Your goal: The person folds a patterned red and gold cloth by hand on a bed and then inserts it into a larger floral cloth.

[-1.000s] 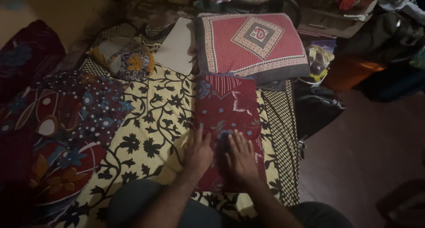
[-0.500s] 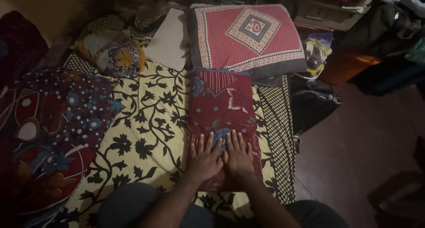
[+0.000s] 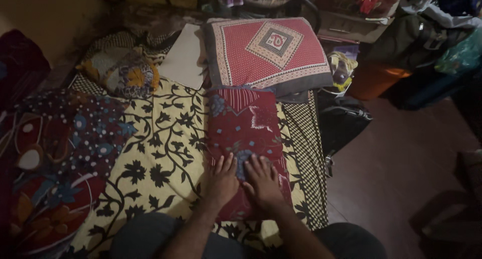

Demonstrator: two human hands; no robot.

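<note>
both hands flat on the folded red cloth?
Yes, the left hand and right hand lie palm-down, side by side, on the folded red cloth.

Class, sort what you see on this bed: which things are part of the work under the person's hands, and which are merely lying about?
In hand:
- left hand, flat on the folded dark red patterned cloth
- right hand, flat on the same cloth
- yellow bedsheet with black flowers, under the cloth

Lying about:
- red pillow with diamond pattern
- multicoloured cushion
- dark floral blanket
- black bag on the floor
</note>
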